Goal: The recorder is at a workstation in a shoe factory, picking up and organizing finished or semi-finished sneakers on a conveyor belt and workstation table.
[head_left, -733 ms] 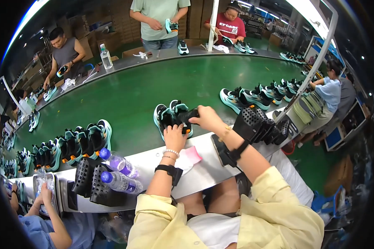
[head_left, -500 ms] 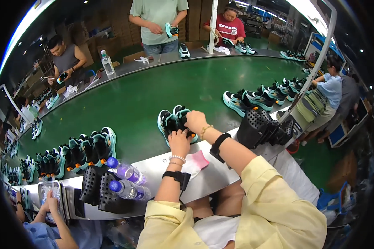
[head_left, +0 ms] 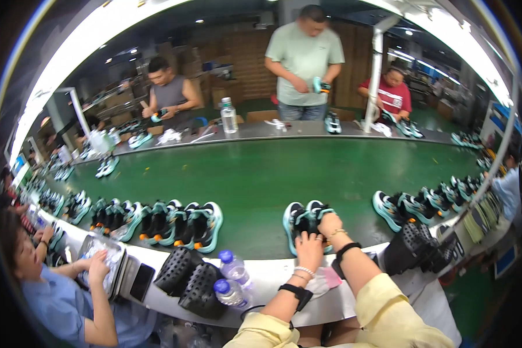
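Observation:
A pair of black and mint-green sneakers stands side by side at the near edge of the green work surface (head_left: 255, 174). My left hand (head_left: 309, 252) reaches the left sneaker (head_left: 293, 218), fingers bent over its near end. My right hand (head_left: 331, 226) is curled over the right sneaker (head_left: 315, 209), its fingertips partly hidden. Below my wrists, a pink and white cloth or pad (head_left: 329, 277) lies partly covered on the metal ledge (head_left: 272, 272).
Sneaker rows stand left (head_left: 206, 226) and right (head_left: 387, 210) of my hands. Two purple-capped bottles (head_left: 233, 269), black perforated items (head_left: 203, 293) and a phone (head_left: 141, 282) lie on the ledge. A co-worker in blue (head_left: 58, 296) sits close at left; others work across the surface.
My view has swung up and to the left, so the scene sits farther right and lower. Both hands stay at the same pair of sneakers.

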Available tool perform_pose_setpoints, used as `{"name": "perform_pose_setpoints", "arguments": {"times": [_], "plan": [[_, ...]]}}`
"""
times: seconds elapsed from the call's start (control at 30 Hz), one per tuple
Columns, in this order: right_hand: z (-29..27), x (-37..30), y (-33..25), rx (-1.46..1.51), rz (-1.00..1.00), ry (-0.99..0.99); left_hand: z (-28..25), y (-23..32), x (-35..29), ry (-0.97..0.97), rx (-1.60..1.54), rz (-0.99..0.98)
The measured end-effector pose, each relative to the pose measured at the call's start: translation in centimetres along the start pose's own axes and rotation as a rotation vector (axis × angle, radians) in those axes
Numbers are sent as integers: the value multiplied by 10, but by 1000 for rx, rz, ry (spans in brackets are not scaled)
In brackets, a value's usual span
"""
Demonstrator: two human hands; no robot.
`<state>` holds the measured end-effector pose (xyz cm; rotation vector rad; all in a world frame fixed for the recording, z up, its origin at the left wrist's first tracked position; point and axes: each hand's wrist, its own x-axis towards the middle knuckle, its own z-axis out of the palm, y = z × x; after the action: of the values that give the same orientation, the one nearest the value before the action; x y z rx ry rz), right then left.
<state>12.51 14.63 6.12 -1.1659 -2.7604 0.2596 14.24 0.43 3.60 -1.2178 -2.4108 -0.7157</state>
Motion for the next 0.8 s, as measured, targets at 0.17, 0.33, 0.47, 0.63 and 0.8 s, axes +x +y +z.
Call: {"name": "perform_pose_setpoints", "arguments": {"times": [0.17,0.33,0.47,0.63,0.8], "plan": [[-42,-11,-15,-9,-99,-89,7,-9,-1,17,39,12],[-1,6,-7,-32,-166,8,-2,0,-8,-64,56,-48],[4,18,1,-25,-188,26,-2,12,-8,-68,35,-144],[-11,-5,21,193,-317,-45,-5,9,1,-26,38,-93],[-45,-101,19,746,-604,195,-12,-27,3,-26,-30,-92]]}}
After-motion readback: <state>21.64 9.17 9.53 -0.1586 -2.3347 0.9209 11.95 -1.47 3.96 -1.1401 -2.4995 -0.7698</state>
